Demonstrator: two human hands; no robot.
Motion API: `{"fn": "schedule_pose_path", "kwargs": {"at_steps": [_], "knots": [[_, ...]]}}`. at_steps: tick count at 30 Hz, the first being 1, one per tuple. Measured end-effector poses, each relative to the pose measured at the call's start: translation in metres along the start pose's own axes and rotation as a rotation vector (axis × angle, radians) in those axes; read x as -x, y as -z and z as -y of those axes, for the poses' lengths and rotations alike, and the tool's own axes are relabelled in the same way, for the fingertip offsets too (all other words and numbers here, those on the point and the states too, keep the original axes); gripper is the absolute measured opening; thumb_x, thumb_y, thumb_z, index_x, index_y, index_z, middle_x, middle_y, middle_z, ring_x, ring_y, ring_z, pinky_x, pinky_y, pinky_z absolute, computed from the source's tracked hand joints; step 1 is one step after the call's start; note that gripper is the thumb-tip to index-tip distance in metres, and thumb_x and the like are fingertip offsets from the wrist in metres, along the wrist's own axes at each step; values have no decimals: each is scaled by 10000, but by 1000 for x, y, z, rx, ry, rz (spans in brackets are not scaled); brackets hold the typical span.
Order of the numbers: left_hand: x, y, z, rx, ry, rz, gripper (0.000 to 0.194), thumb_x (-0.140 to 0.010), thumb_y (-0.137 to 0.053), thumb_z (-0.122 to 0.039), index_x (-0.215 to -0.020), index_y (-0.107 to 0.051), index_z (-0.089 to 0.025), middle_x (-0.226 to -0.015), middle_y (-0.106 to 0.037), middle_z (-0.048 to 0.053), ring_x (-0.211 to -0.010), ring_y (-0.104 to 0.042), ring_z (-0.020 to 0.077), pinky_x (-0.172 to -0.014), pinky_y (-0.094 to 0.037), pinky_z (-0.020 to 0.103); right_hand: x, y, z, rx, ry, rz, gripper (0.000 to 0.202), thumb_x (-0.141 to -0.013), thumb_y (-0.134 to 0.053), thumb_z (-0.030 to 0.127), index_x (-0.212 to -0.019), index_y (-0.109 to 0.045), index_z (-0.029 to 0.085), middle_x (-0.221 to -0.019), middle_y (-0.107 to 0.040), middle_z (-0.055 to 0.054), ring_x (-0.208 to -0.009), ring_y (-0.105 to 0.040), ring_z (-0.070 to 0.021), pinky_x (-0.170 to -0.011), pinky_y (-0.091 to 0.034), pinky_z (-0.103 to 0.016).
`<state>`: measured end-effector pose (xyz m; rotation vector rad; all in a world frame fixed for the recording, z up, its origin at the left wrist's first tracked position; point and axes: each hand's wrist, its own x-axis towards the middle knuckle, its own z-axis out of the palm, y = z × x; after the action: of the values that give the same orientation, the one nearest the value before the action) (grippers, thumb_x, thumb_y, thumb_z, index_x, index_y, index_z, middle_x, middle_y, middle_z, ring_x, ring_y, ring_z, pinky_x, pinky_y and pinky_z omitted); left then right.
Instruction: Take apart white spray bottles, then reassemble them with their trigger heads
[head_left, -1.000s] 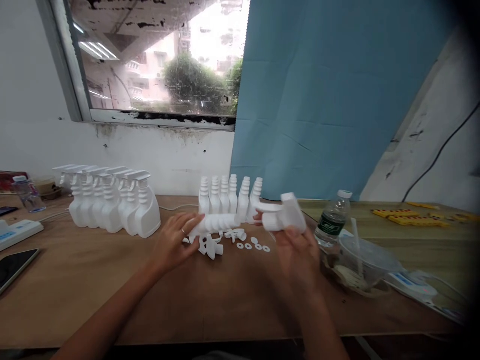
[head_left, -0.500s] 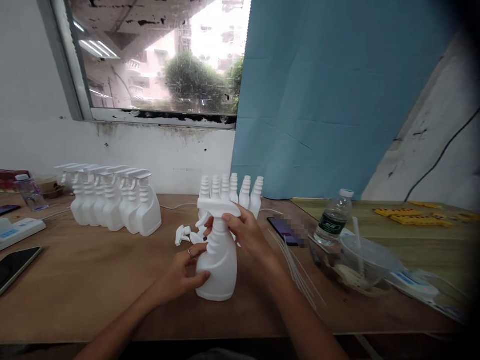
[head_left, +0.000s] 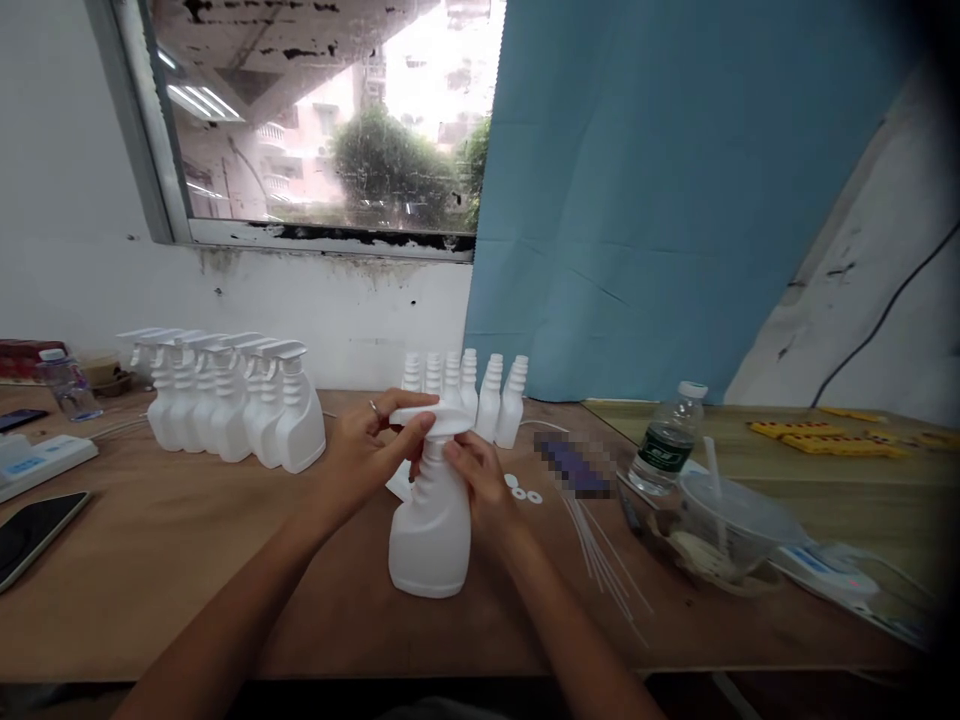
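Note:
A white spray bottle [head_left: 430, 545] stands upright on the table in front of me, a white trigger sprayer head [head_left: 442, 420] seated on its neck. My left hand [head_left: 375, 440], a ring on one finger, is closed on the sprayer head from the left, thumb and fingers at its top. From the right, my right hand [head_left: 484, 485] wraps the bottle's neck just under the head; some of its fingers are hidden behind. Behind the hands stand several headless white bottles [head_left: 491, 400]. Small white rings [head_left: 519, 493] lie right of my right hand.
Several bottles with sprayer heads [head_left: 225, 400] stand in rows at the left. Thin white tubes [head_left: 600, 560] lie to the right, near a partly blurred phone [head_left: 562, 455], a water bottle [head_left: 667, 440] and a plastic bowl [head_left: 739, 510]. Another phone [head_left: 41, 535] lies far left.
My left hand has risen from the bottle's lower body to the sprayer head. The right hand has shifted down to the neck. The head has turned on the bottle.

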<state>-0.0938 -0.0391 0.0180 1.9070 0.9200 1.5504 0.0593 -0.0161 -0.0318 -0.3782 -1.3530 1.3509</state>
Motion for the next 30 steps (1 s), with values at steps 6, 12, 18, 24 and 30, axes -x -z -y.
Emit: {"fn": "schedule_pose_path", "kwargs": {"at_steps": [6, 12, 18, 24, 30], "knots": [[7, -2, 3, 16, -10, -5, 264, -859, -629, -395, -1030, -693, -205, -625, -640, -8, -509, -607, 132, -527, -514, 245, 4, 1, -4, -21, 31, -8, 395, -693, -792, 335, -989, -565, 204, -776, -681, -16, -673, -657, -184, -578, -521, -276], [4, -2, 6, 109, 34, 34, 264, -849, -649, -379, -1040, -689, -202, -622, -632, -11, -549, -620, 139, -522, -507, 232, 3, -9, 3, 24, 38, -1, 440, -714, -771, 372, -1057, -538, 225, -727, -642, 17, -627, -615, -154, -581, -514, -271], [0, 1, 9, 133, 33, 56, 295, -857, -635, -400, -1068, -687, -200, -853, -694, 31, -542, -597, 107, -512, -493, 220, 4, -14, 7, 28, 46, -18, 511, -727, -745, 415, -1128, -499, 217, -717, -648, 9, -618, -618, -163, -573, -519, -285], [1, 2, 9, 83, 15, 18, 268, -848, -637, -417, -994, -700, -201, -990, -684, 56, -703, -638, 151, -617, -530, 255, 3, -15, 6, -34, 54, 18, 504, -758, -707, 450, -1149, -483, 223, -699, -658, 9, -595, -615, -167, -571, -507, -292], [2, 2, 10, 119, 55, 43, 281, -858, -630, -414, -1052, -667, -213, -726, -654, -3, -532, -594, 118, -569, -514, 258, 3, -13, 3, 12, 93, 30, 322, -772, -715, 394, -974, -584, 181, -687, -648, -12, -576, -582, -147, -525, -465, -262]]}}
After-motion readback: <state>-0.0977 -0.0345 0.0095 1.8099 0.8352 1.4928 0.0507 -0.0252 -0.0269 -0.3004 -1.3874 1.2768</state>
